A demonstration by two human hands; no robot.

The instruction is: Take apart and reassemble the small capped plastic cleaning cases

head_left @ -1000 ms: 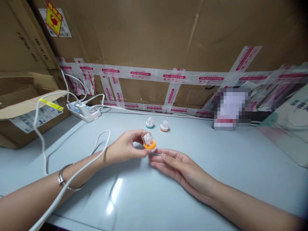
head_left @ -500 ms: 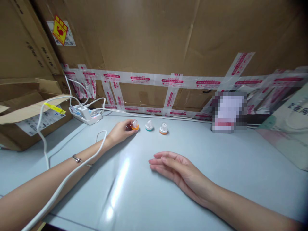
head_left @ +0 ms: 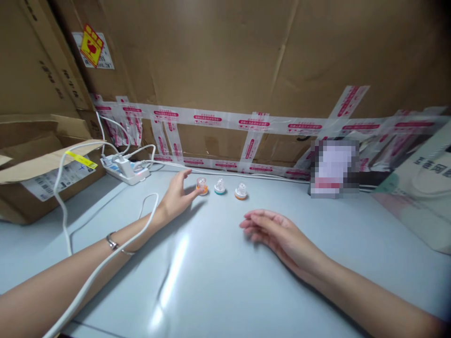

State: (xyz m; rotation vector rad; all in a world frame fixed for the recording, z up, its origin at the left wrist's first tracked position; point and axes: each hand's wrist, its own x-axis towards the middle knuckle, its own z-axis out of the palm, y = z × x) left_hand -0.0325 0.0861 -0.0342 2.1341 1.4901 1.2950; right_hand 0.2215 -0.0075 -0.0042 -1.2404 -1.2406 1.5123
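Observation:
Three small clear-topped pieces stand in a row on the pale table (head_left: 211,272): an orange-based one (head_left: 202,186) at the left, a teal-based one (head_left: 220,187) in the middle, and one with a white and orange base (head_left: 241,191) at the right. My left hand (head_left: 179,195) is open beside the left piece, thumb tip at its near edge and fingers spread away from it. Nearer to me on the right, my right hand (head_left: 278,232) is open with loosely curved fingers and holds nothing.
A power strip (head_left: 127,172) with white cables lies at the back left, beside an open cardboard box (head_left: 24,202). One cable (head_left: 102,267) crosses over my left forearm. A blurred-out phone-like object (head_left: 331,169) leans at the back right, near a pale bag (head_left: 423,188).
My left hand has opened and let go of the orange-based piece, which stays on the table. My right hand has shifted right and slightly away from me.

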